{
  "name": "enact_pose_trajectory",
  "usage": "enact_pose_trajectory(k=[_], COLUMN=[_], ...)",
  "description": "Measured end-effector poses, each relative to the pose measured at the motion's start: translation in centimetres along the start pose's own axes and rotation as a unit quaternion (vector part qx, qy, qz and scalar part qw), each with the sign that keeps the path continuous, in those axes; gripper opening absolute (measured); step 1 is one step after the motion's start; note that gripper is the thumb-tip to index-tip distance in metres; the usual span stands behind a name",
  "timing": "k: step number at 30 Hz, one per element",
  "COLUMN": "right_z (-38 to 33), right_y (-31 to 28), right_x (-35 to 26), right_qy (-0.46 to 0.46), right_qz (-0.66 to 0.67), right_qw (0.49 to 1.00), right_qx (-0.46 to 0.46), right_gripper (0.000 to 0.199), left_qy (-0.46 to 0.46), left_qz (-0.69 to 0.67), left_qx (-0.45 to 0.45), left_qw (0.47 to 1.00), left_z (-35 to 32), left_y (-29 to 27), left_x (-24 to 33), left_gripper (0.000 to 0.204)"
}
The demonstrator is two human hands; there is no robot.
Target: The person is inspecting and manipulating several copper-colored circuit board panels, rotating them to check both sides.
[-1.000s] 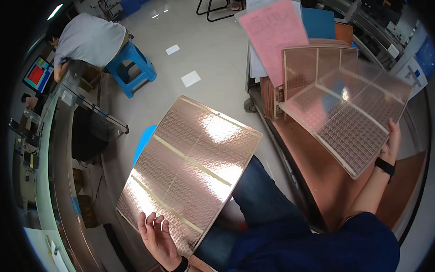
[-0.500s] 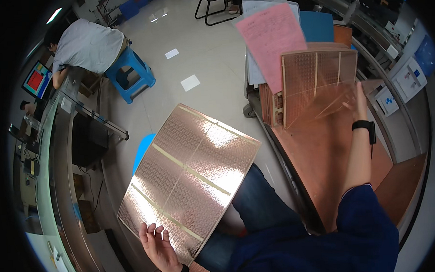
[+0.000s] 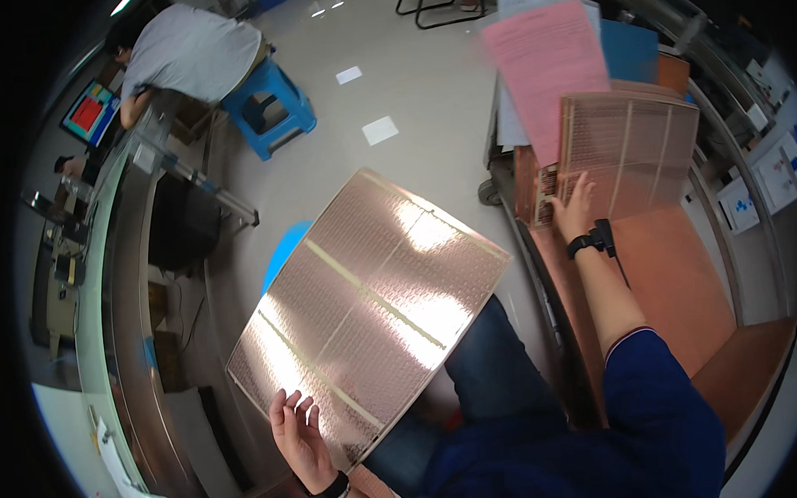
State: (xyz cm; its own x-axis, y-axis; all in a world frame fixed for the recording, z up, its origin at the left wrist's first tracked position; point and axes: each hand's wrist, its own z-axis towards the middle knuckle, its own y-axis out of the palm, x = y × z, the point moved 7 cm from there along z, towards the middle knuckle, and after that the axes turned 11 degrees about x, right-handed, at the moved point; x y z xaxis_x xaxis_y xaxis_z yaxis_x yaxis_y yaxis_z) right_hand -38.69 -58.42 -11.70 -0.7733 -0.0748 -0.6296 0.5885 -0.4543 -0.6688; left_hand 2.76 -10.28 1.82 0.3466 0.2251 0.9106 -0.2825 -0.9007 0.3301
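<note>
A large shiny copper-coloured panel (image 3: 374,294), with rows of small patterns and pale strips, lies tilted over my lap. My left hand (image 3: 302,441) is at its lower left corner, palm up, fingers apart and slightly curled, not gripping it. To the right, a stack of similar copper panels (image 3: 645,148) stands upright on a cart. My right hand (image 3: 575,209) reaches to the lower left edge of the front panel there, fingers spread against or just before its face. Exact contact is hard to see.
The cart's copper-coloured bed (image 3: 671,275) extends below the stack. Pink paper (image 3: 550,68) and a blue board (image 3: 630,52) stand behind it. A blue stool (image 3: 271,109) with a seated person (image 3: 194,54) is far left, beside a long bench (image 3: 110,285).
My right hand has moved left from the stack's right side to its lower left edge. The blurred, tilted sheet beside that hand now no longer shows. The whole view has shifted slightly.
</note>
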Motion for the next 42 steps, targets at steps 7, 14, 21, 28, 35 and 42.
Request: enact_pose_trajectory(k=[7,14,21,28,35,42], right_z=[-0.1,-5.4,-12.6,-13.1,-13.6,-11.5], right_y=[-1.0,-2.0,-1.3,-1.1,-0.3,0.0], right_x=[-0.3,-10.4,-17.8,-17.6,-17.5,-16.2], right_qy=[0.005,-0.093,-0.230,-0.203,-0.209,0.007], right_qz=[-0.005,0.209,0.086,0.058,0.046,0.323], right_qw=[1.000,0.964,0.928,0.945,0.939,0.860], right_qx=[0.014,-0.132,-0.280,-0.249,-0.269,-0.394], right_gripper=[0.088,0.050,0.041,0.045,0.046,0.042], left_qy=[0.077,0.059,-0.037,0.101,0.164,0.183], left_qz=[0.024,0.108,0.123,0.289,0.302,0.086], left_qx=[0.132,0.232,0.223,0.254,0.249,0.261], left_qw=[0.988,0.965,0.966,0.917,0.905,0.944], left_z=[2.0,1.9,1.7,0.3,-0.1,-1.8], left_y=[-9.1,-15.8,-15.5,-13.0,-12.6,-10.6], left_x=[0.1,-2.7,-4.2,-1.4,0.2,3.4], left_gripper=[0.023,0.035,0.038,0.041,0.038,0.030])
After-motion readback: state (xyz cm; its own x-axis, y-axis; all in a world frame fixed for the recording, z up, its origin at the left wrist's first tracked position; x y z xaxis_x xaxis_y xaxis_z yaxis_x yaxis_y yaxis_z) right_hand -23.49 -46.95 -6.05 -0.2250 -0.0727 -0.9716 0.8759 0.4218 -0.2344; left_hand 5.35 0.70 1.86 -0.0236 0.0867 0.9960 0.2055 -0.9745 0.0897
